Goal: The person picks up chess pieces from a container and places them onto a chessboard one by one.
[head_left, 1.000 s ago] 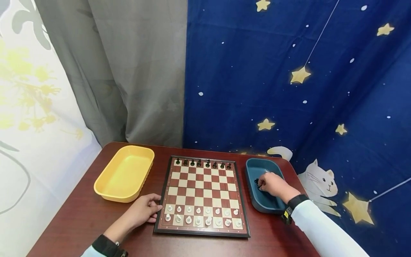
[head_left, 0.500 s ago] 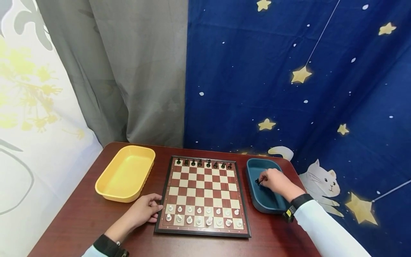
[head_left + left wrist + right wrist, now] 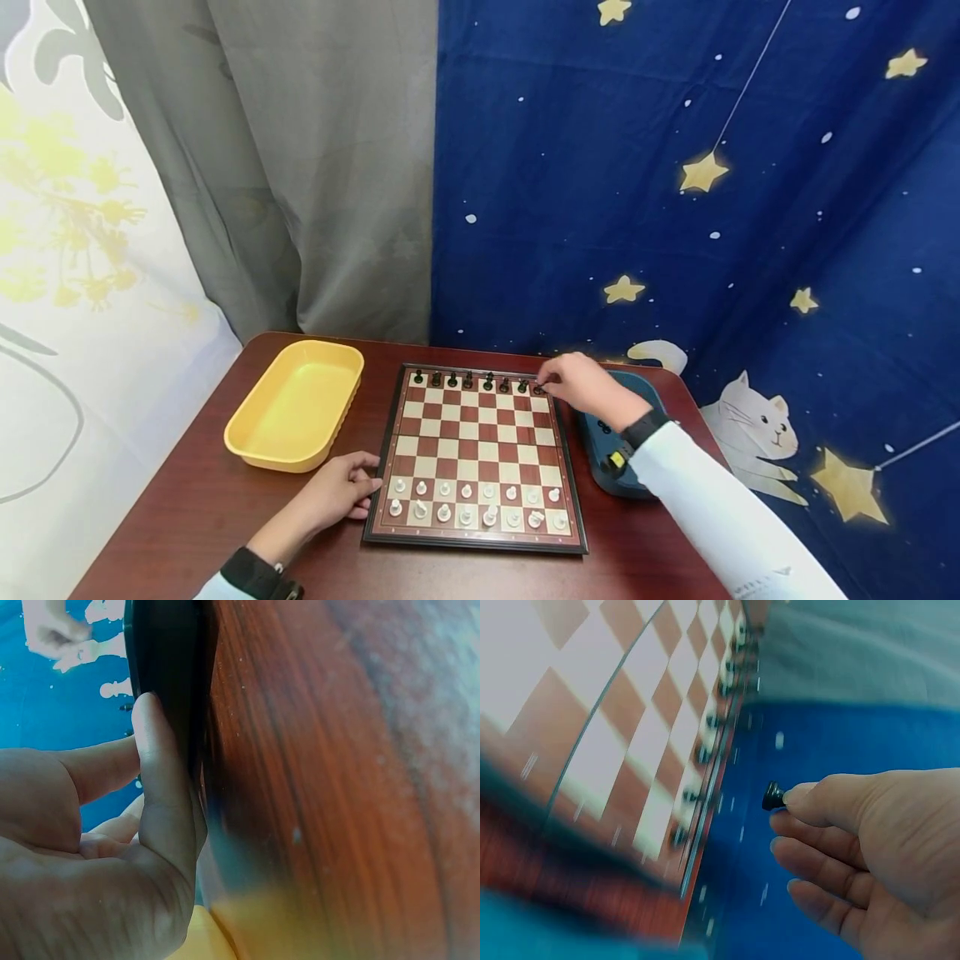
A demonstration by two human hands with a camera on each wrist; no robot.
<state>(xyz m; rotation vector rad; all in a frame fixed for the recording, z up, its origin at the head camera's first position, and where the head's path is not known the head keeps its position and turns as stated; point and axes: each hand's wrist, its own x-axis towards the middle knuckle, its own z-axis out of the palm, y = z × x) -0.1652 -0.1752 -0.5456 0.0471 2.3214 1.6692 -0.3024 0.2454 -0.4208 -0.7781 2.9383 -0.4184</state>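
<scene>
A chessboard lies on the table, white pieces in two rows at the near side and one row of black pieces along the far edge. My left hand rests against the board's left edge, and in the left wrist view a fingertip touches the dark side of the board. Over the far right corner, my right hand pinches a small black chess piece between thumb and forefinger. In the right wrist view the piece is held clear of the board, its other fingers loosely bent.
A yellow tray stands left of the board. Right of it is a dark blue tray, partly covered by my right arm, with black pieces inside. Curtains hang behind the table's far edge.
My right hand has lifted out of the blue tray and moved left to the board's far right corner, carrying a black chess piece. The left hand stays at the board's edge.
</scene>
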